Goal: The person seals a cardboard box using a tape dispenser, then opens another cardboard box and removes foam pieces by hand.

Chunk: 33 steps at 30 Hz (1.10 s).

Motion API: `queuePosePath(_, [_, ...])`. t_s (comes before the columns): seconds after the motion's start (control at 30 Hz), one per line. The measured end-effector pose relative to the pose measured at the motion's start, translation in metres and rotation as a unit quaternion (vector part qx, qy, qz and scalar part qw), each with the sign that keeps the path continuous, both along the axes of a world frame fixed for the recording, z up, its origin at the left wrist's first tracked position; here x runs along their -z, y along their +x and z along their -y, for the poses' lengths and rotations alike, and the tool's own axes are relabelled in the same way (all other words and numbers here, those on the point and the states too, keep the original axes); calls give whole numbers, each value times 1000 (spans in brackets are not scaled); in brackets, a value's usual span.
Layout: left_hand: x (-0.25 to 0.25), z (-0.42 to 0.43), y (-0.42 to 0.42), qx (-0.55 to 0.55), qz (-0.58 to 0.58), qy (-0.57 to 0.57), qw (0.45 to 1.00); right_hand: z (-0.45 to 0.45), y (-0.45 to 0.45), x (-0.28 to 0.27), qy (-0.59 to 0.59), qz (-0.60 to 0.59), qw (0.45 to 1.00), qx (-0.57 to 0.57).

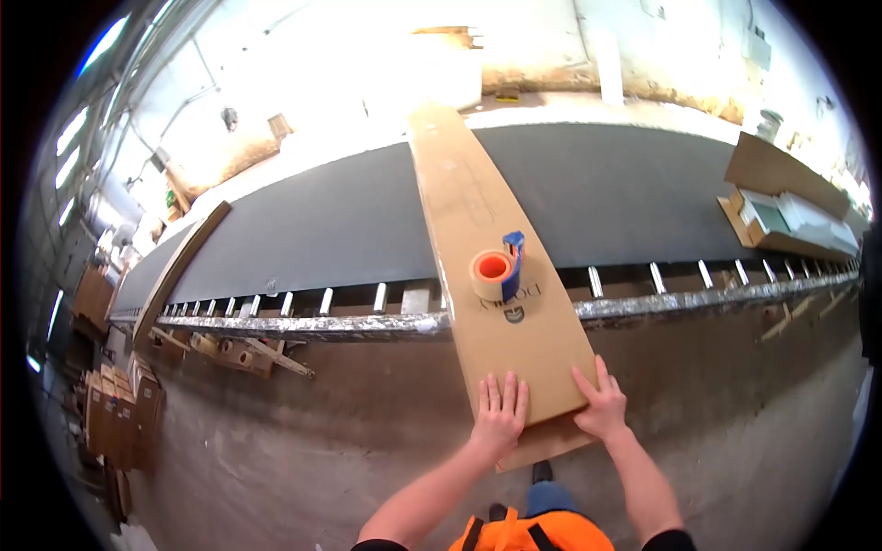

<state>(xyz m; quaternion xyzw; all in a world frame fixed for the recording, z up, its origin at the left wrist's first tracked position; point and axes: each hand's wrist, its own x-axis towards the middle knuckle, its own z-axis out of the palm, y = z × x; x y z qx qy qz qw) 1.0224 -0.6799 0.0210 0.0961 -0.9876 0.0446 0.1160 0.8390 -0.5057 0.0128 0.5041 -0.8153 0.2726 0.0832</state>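
A long cardboard box (478,202) lies across the conveyor, its near end sticking out over the front rail toward me. My left hand (499,415) rests on top of that end, near its left edge, fingers spread. At the right corner of the same end, my right hand (602,404) touches the box with its fingers apart. A flap (547,444) hangs open below the near edge, between my hands. On the box stands a tape dispenser (498,274) with an orange core and a blue part, beside printed lettering.
The dark conveyor belt (331,216) runs left to right, with rollers and a worn metal rail (661,305) along its front. An open carton (790,216) sits on the right, a narrow carton (184,266) on the left. Stacked boxes (119,413) stand on the floor at left.
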Motion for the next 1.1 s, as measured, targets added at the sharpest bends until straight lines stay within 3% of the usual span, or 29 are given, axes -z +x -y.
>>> queuePosePath(0.03, [0,1,0,-1,-2,1,1000,-10,-12,2,-85,63,994,-40])
queuePosePath(0.07, [0,3,2,-2,-3,1,1000,-21,-11,23,-165,403,899,51])
queuePosePath(0.1, [1,4,2,-4,-1,1,1000,-32,-11,46,-358,633,659,190])
queuePosePath(0.13, [-6,7,1,0,-17,-2,1000,-45,-2,74,-439,681,523,265])
queuePosePath(0.17, [-13,7,2,5,-29,-5,1000,-50,16,115,-489,734,400,250])
queuePosePath(0.2, [-18,7,4,13,-39,-6,999,-45,37,138,-529,794,205,217])
queuePosePath(0.23, [-13,9,5,11,-26,-11,1000,-40,57,158,-537,817,195,79])
queuePosePath(0.27, [-20,16,0,9,-7,12,1000,-20,59,155,-551,803,226,24])
queuePosePath(0.33, [-41,10,7,6,44,73,996,31,31,61,-499,831,201,139])
queuePosePath(0.43, [-76,11,-8,-35,197,59,978,58,23,39,-463,822,266,201])
queuePosePath(0.47, [-83,15,-23,-11,179,90,980,68,22,24,-490,814,230,210])
queuePosePath(0.53, [-89,9,-32,38,162,167,972,60,17,57,-454,818,244,255])
queuePosePath(0.6, [-55,9,-44,45,143,114,982,46,1,99,-447,740,360,351])
queuePosePath(0.63, [-43,11,-43,51,129,103,985,44,-4,84,-315,510,609,520])
queuePosePath(0.67, [-35,12,-42,56,115,90,988,35,-21,71,-267,320,727,545])
queuePosePath(0.7, [-30,14,-41,61,89,98,989,45,-37,57,-354,253,766,473])
queuePosePath(0.73, [-26,14,-37,61,88,101,989,75,-41,20,-403,318,771,377])
queuePosePath(0.77, [-23,13,-34,63,85,103,989,108,-49,-10,-353,417,773,321])
queuePosePath(0.8, [-22,18,-37,62,77,99,990,145,-66,9,-373,496,753,218])
queuePosePath(0.87, [-23,22,-32,70,71,123,987,230,-46,-50,-185,554,799,146])
queuePosePath(0.9, [-21,22,-33,71,74,127,987,262,-36,-77,-72,604,778,157])
queuePosePath(0.93, [-19,24,-32,71,74,132,986,297,-29,-71,-48,578,781,231])
queuePosePath(1.0, [-22,29,-30,70,65,146,985,345,-54,-17,-72,504,801,313])
queuePosePath(1.1, [-21,33,-23,81,33,170,982,349,-75,0,-113,543,782,285])
